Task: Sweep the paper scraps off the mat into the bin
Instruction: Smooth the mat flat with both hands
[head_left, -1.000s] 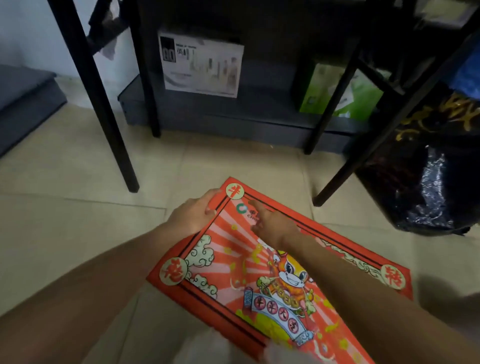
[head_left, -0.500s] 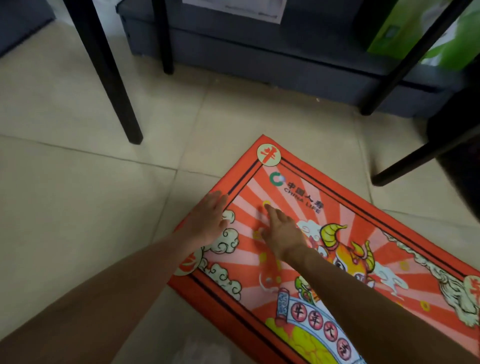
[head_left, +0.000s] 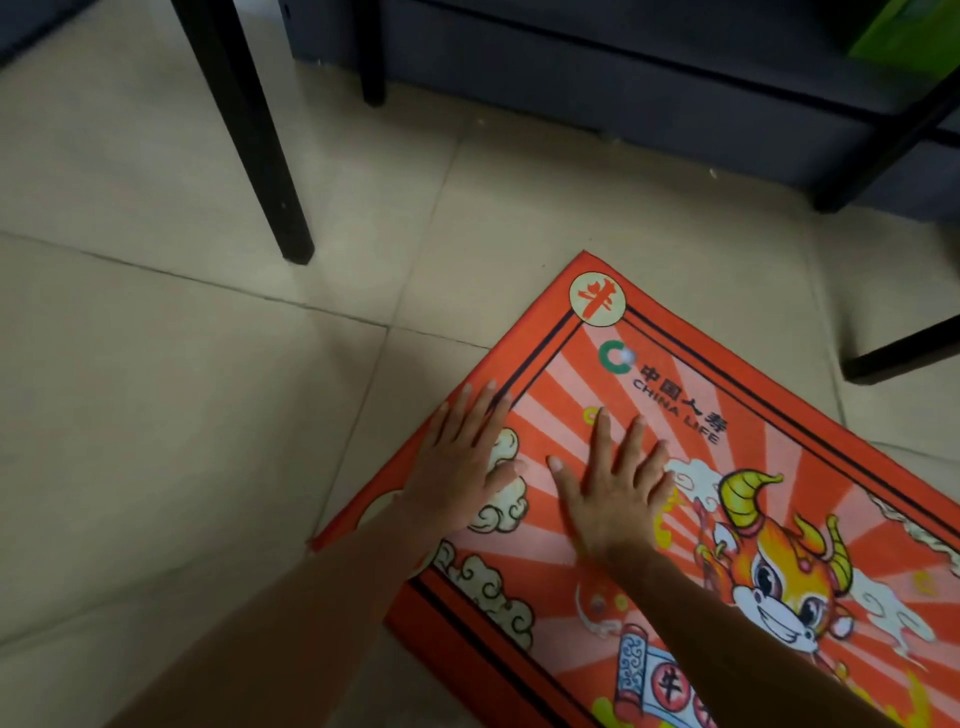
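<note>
Red mat (head_left: 779, 467), cut off lower right, under both flat hands.

Beige tiled floor (head_left: 182, 415), black furniture legs (head_left: 244, 130), dark low shelf base (head_left: 623, 78) behind

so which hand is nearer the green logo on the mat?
Right. The right hand lies flat just below the green logo, fingertips pointing toward it. The left hand is flat on the mat edge, further left.
</note>
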